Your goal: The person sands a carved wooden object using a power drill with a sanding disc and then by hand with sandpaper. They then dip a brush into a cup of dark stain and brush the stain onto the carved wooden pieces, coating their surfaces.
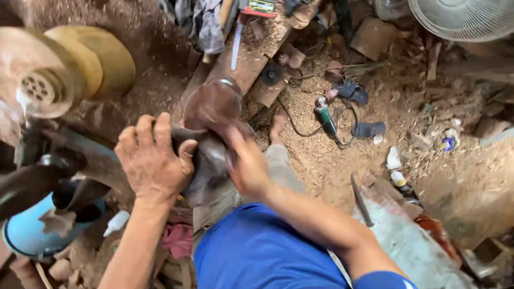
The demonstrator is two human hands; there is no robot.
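Blur smears the right hand (247,167), so I cannot tell whether its fingers are closed; it presses on a dark wooden vessel (211,134) at centre. Left hand (154,160) grips the vessel's left side, fingers curled over it. Vessel's lower part is hidden behind both hands. Far left, a spinning disc (40,80) blurs and runs off the frame edge. Blue bucket (24,233), near left, holds wood scraps. Angle grinder (324,115) lies on sawdust, far right, beside sandals (369,129).

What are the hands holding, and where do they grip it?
Both hold a dark brown rounded wooden piece: left hand around its left side, right hand blurred on its right.
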